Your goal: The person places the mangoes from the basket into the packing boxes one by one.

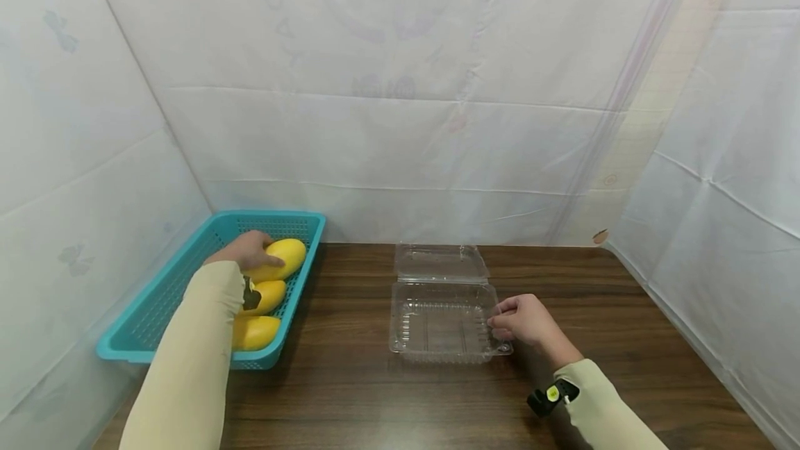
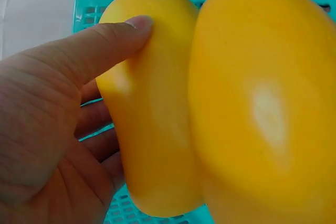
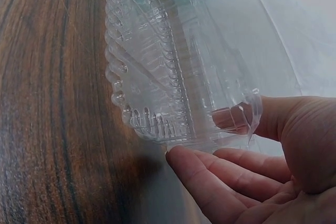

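Note:
My left hand reaches into the teal basket and grips the farthest of three yellow mangoes. In the left wrist view, the thumb lies over this mango and the fingers pass around its far side. Another mango touches it there. On the table, a clear plastic clamshell container stands with its lid folded back. My right hand pinches the container's right wall, thumb inside and fingers outside, as the right wrist view of the container shows.
The brown wood-grain table lies between basket and container. White sheeting hangs behind the table and along both sides. The basket stands close to the left sheet.

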`<state>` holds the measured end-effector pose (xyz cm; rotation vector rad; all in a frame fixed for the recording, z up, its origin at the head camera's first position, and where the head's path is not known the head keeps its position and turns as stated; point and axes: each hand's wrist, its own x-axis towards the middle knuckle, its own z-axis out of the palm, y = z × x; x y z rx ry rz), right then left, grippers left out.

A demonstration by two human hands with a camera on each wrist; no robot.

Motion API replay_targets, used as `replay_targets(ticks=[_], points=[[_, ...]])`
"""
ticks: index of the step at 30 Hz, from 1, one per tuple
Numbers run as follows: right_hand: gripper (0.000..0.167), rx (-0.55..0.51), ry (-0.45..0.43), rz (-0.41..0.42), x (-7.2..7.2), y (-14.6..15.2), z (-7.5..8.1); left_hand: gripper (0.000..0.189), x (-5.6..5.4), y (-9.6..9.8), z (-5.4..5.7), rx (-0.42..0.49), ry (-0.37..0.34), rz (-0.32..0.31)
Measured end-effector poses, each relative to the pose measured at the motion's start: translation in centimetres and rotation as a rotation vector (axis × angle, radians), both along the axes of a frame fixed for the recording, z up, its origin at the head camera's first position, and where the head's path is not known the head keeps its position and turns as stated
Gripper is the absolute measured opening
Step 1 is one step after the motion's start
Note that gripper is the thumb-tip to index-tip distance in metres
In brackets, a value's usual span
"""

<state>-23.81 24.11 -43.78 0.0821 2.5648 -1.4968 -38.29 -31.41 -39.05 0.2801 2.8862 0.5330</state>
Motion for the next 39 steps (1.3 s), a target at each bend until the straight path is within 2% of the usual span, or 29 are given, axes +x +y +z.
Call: replay_targets(ticks=[8, 24, 29, 39], points=[[0.032, 0.003, -0.007, -0.015, 0.0, -0.3, 0.0, 0.076, 0.2, 0.1, 0.1, 0.007, 0.003, 0.012], [0.026, 0.018, 0.006, -0.014, -0.1, -0.8, -0.2, 0.068, 1.0, -0.4, 0.7, 0.033, 0.056, -0.011], [0.026, 0.022, 0.015, -0.008, -0.1, -0.9, -0.3, 0.074, 1.3, -0.7, 1.2, 0.018, 0.079, -0.029], [0.027, -0.003, 0.014, -0.011, -0.3, -0.9, -0.3, 0.071, 1.9, -0.5, 2.4, -0.002, 0.128, -0.069]])
